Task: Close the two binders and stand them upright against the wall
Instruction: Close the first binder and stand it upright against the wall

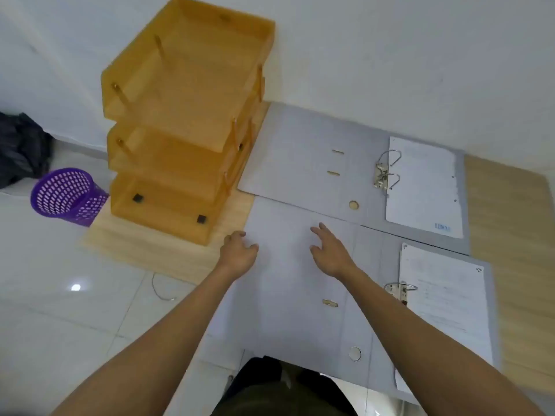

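Note:
Two grey lever-arch binders lie open and flat on a wooden desk. The far binder (pixel 300 157) reaches the white wall (pixel 390 55), with its metal rings and a stack of white sheets on its right half. The near binder (pixel 288 295) overlaps the far one's front edge and also holds white sheets on the right. My left hand (pixel 238 253) sits at the left edge of the near binder's open cover, fingers curled at that edge. My right hand (pixel 329 250) hovers over the same cover with fingers spread, holding nothing.
An orange three-tier paper tray (pixel 186 121) stands left of the binders against the wall. A purple mesh basket (pixel 67 195) and a dark bag (pixel 21 148) are on the tiled floor to the left. The wooden desk (pixel 510 205) shows bare wood at the right.

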Demonstrator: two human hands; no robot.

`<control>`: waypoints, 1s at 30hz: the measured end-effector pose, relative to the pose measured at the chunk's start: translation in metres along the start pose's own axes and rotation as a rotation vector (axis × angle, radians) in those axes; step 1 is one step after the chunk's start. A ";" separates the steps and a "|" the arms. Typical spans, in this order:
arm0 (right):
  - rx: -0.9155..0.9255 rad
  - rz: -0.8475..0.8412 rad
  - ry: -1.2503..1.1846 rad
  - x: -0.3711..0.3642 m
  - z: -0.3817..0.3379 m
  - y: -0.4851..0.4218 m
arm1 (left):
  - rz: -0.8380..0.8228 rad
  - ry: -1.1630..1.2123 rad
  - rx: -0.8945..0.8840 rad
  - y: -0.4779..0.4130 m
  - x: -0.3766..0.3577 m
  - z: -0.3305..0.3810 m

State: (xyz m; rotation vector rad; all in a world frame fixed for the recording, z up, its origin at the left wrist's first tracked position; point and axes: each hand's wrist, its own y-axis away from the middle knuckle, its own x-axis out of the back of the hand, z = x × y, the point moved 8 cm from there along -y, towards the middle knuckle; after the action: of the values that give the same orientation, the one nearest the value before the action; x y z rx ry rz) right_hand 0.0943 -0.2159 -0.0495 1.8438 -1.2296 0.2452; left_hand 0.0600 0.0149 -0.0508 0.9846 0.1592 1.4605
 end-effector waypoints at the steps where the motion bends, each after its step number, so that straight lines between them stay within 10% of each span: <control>1: -0.009 -0.029 0.078 -0.007 0.004 0.000 | 0.026 -0.034 -0.001 0.000 0.001 -0.004; 17: -0.038 -0.195 0.136 -0.033 -0.011 0.022 | 0.032 0.314 0.112 -0.012 0.011 -0.036; 24: 0.158 -0.045 0.025 -0.022 -0.059 0.046 | -0.522 0.624 -0.061 0.047 0.007 0.042; 30: 0.241 0.085 -0.178 0.029 -0.086 0.084 | -0.640 0.773 -0.150 0.088 -0.028 0.113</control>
State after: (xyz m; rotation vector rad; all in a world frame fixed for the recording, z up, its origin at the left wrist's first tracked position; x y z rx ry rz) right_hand 0.0642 -0.1798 0.0650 2.0571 -1.4550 0.2915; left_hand 0.0612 -0.0770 0.0621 0.1600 0.8325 1.1525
